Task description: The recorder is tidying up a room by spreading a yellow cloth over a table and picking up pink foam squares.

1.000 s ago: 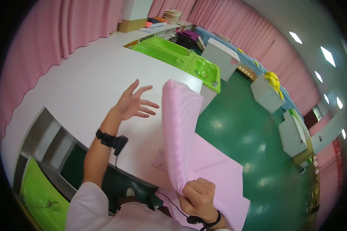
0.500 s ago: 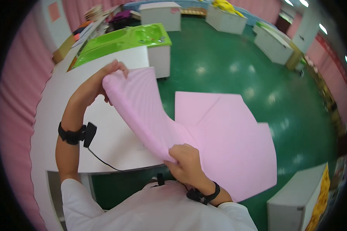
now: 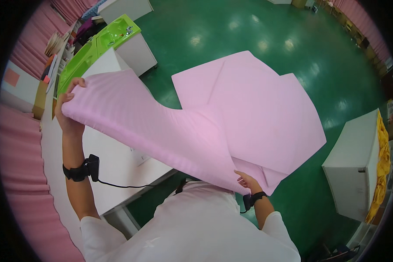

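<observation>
A large pink sheet (image 3: 266, 105) of cloth stretches across the middle, its right part spread wide in a flat, angular shape with a crease. My left hand (image 3: 72, 105) is closed on its far left corner, fingers over the top edge, above the white table. At the lower middle, close to my body, my right hand (image 3: 249, 181) grips the near edge, its fingers partly curled and its palm side hidden. Between the hands the near edge runs in a thick, rolled band, and soft ripples cross the cloth. Each wrist wears a black strap with a small device.
Beneath the sheet on the left is a white table (image 3: 105, 183). Past it stands a green sink unit (image 3: 118, 32) on a white base. A white cabinet (image 3: 351, 161) with yellow cloth stands at right. Pink curtains (image 3: 22, 174) hang on the left; the floor (image 3: 231, 35) is green.
My hands have moved apart, the left one leftward and the right one rightward and nearer my body. The cloth between them is drawn out longer. My view has swung to the right and down.
</observation>
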Demonstrator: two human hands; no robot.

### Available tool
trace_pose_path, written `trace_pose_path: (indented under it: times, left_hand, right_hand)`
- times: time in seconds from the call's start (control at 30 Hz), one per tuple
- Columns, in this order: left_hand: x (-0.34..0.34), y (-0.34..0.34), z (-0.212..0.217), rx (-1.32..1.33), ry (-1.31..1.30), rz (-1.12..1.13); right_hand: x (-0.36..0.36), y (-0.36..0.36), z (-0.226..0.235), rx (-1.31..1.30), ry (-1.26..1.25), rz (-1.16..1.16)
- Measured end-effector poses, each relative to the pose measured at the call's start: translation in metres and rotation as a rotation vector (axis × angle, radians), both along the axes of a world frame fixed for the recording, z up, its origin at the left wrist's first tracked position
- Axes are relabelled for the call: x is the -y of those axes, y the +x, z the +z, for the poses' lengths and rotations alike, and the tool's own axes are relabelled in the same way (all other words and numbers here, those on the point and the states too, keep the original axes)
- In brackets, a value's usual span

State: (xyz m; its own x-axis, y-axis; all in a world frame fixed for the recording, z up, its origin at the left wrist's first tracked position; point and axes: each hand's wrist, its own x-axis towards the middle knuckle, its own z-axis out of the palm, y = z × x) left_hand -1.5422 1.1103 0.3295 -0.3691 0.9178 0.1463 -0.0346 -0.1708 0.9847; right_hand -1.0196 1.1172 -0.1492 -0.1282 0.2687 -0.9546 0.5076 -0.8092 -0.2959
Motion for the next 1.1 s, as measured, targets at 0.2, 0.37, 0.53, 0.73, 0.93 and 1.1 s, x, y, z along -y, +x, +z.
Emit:
trace_pose_path:
  times: [0.2,0.37,0.53,0.73,0.93,1.1]
  left_hand:
    - [0.012,0.010,0.023,-0.163,0.179,-0.013]
    - [0.039,-0.030,0.044,-0.054,0.352,-0.313]
    - [0.064,-0.030,0.052,-0.145,0.360,-0.143]
    - [0.071,-0.027,0.073,-0.231,0.325,-0.049]
    - [0.063,-0.035,0.064,-0.262,0.308,-0.028]
    - [0.057,-0.029,0.076,-0.320,0.294,0.012]
  right_hand:
    - [0.023,0.034,-0.034,0.170,0.028,-0.005]
    - [0.115,0.115,-0.101,-0.092,-0.094,-0.181]
    - [0.107,0.145,-0.058,0.146,-0.173,-0.202]
    - [0.127,0.135,-0.013,-0.013,0.593,-0.008]
    - [0.078,0.149,-0.025,-0.344,0.336,-1.393]
    - [-0.029,0.105,0.086,-0.474,0.597,-1.209]
